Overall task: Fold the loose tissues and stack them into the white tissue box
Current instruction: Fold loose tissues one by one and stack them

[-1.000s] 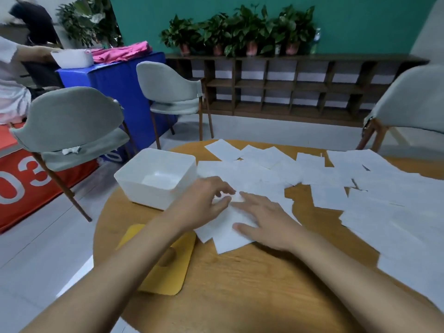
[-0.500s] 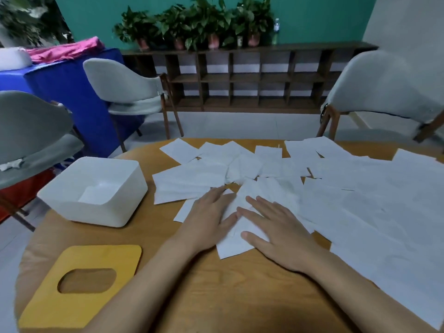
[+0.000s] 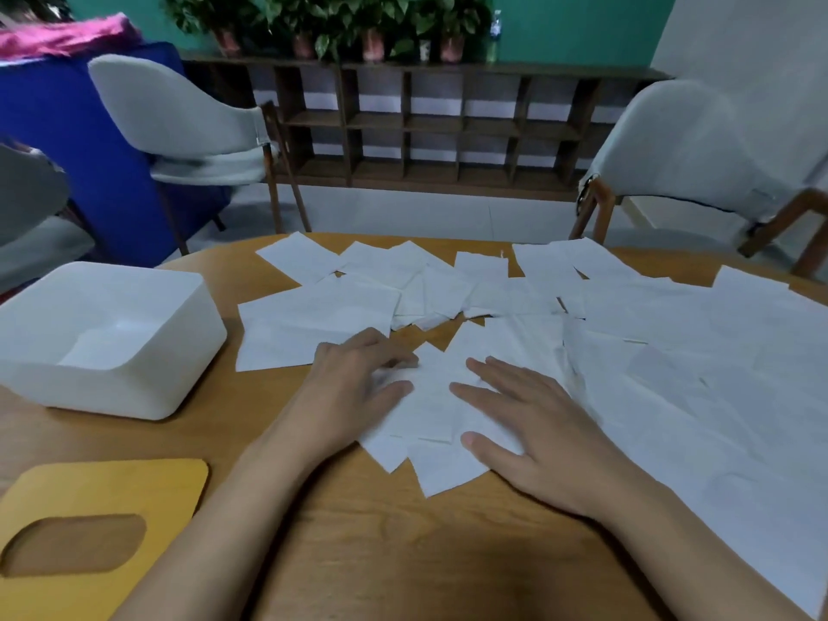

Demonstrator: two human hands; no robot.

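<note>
Several loose white tissues (image 3: 672, 351) lie spread over the round wooden table (image 3: 403, 553), mostly at the centre and right. Both hands rest on a white tissue (image 3: 430, 410) near the table's front. My left hand (image 3: 354, 392) lies on its left side with the fingers slightly bent. My right hand (image 3: 533, 423) presses flat on its right side, fingers straight. The white tissue box (image 3: 148, 387) stands open-topped at the left, with a folded white tissue (image 3: 107, 347) lying inside on its floor.
A yellow lid (image 3: 170, 490) with an oval slot lies at the front left of the table. Grey chairs (image 3: 188, 127) stand behind the table at the left and at the right (image 3: 685, 145). A wooden shelf (image 3: 448, 123) runs along the back wall.
The view has swung to the right, so the box and lid now sit further left in frame. Both hands stay on the same tissue; the left hand's fingers have flattened somewhat.
</note>
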